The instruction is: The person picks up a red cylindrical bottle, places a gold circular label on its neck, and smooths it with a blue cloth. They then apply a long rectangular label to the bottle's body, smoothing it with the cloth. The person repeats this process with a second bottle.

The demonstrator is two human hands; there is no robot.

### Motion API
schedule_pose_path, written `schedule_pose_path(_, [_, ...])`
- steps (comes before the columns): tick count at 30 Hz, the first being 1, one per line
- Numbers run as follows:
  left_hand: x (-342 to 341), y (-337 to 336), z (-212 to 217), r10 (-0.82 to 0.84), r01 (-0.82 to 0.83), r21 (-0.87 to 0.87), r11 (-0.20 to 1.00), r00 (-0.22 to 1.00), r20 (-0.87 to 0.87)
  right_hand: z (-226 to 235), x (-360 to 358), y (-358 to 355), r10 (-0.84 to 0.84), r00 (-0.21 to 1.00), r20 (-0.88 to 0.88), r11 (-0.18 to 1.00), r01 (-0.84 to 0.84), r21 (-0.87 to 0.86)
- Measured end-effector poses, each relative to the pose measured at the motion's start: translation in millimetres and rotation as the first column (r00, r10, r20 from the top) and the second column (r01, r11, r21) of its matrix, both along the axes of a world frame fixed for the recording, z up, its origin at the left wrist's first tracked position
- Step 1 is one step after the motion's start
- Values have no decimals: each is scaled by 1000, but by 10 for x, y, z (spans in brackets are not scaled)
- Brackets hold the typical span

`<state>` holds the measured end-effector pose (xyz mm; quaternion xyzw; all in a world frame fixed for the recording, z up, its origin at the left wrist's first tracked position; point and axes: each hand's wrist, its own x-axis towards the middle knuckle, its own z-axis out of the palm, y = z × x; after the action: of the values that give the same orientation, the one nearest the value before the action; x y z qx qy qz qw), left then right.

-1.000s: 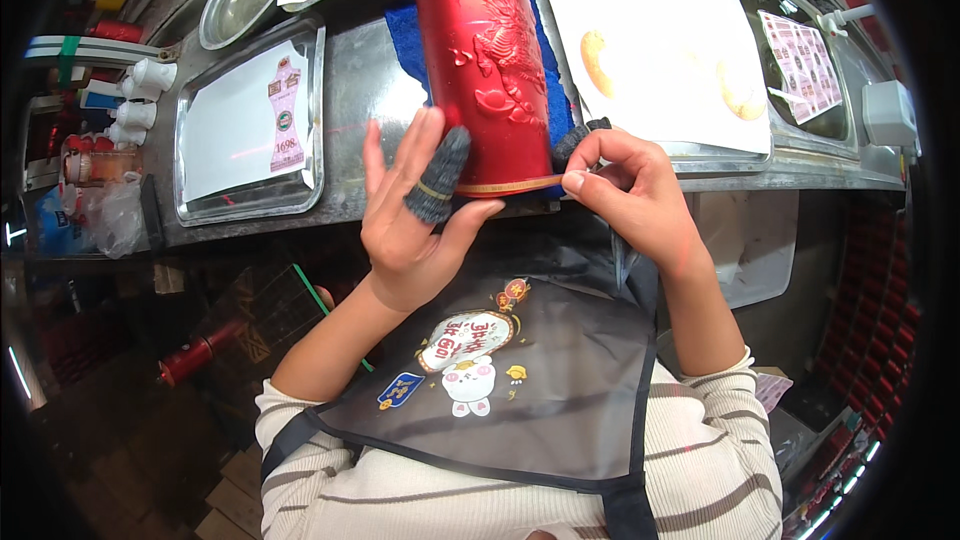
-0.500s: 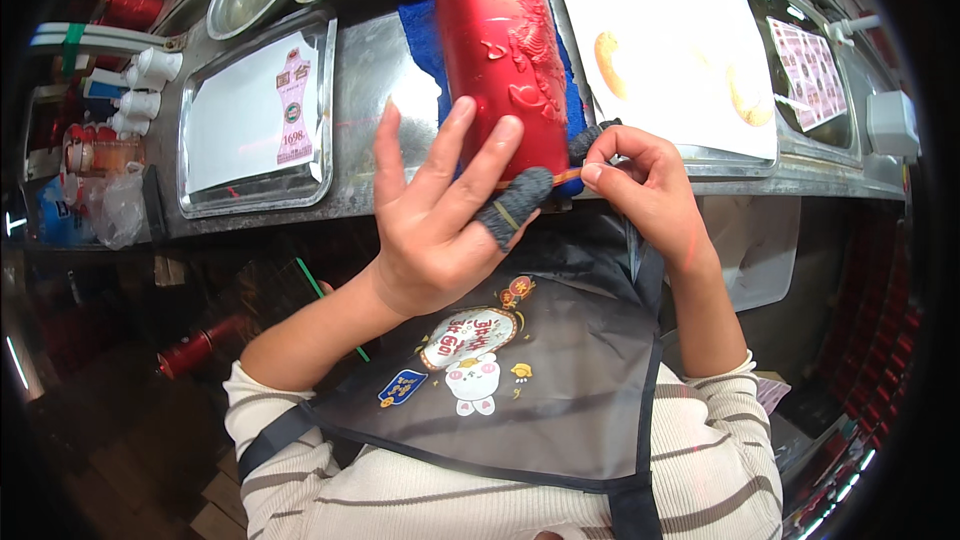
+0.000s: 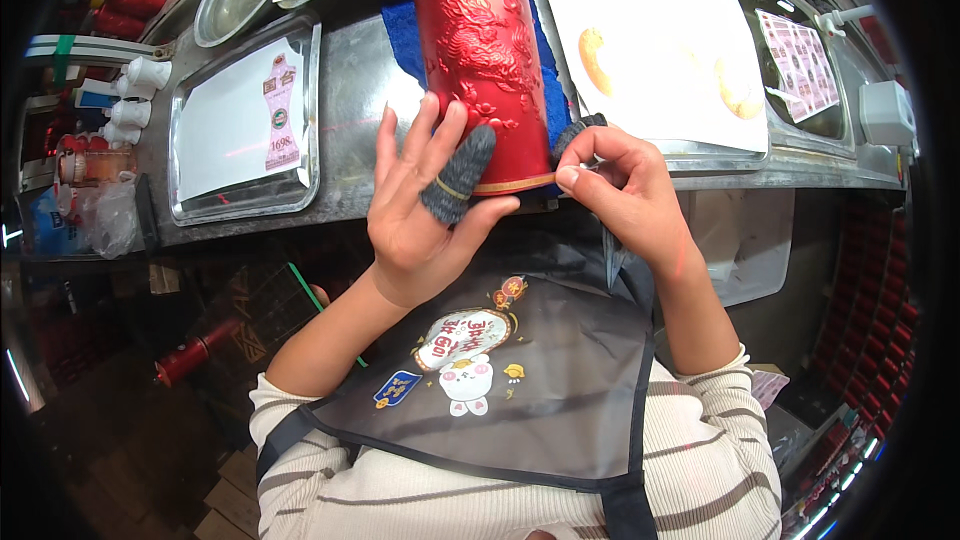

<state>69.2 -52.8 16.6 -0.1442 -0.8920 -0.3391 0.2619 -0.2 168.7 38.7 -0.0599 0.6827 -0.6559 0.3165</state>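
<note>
A red bottle (image 3: 480, 60) with a raised dragon relief lies on a blue cloth (image 3: 405, 35), its base toward me. A thin gold-orange band (image 3: 515, 184) runs around the base rim. My left hand (image 3: 410, 220) is at the bottle's lower left, fingers stretched out, with a grey knitted finger cover (image 3: 460, 175) against its side. The thumb reaches under the base. At the rim's right end my right hand (image 3: 625, 185) pinches thumb and forefinger together; what is between them is too small to make out. It also wears a grey knitted cover (image 3: 580, 128).
On the metal counter (image 3: 350, 90), a tray (image 3: 310, 155) with white paper and a pink label stands at left. White sheets (image 3: 660, 40) lie at right, beside a tray of pink labels (image 3: 800, 70). A metal bowl (image 3: 215, 25) sits at the far left.
The bottle has turned, bringing its dragon relief from the right side to the middle. My left hand has tilted, its covered finger now pointing up along the bottle. My right hand has shifted slightly left.
</note>
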Motion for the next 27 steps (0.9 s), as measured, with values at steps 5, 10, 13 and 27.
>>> schedule_pose_path(5, [290,-108,-48,27,-22,-115,993,999,46,24,-4,21,7,1000,-1,1000,-7,29])
schedule_pose_path(10, [228,-53,28,7,-6,-177,984,1000,5,-14,-2,9,-30,1000,6,1000,30,-10])
schedule_pose_path(13, [140,7,110,-17,7,-239,971,999,-39,15,-20,33,-27,1000,8,1000,27,-3])
schedule_pose_path(27, [0,52,13,50,-50,-23,998,999,19,-92,-4,7,-29,999,26,999,29,-22])
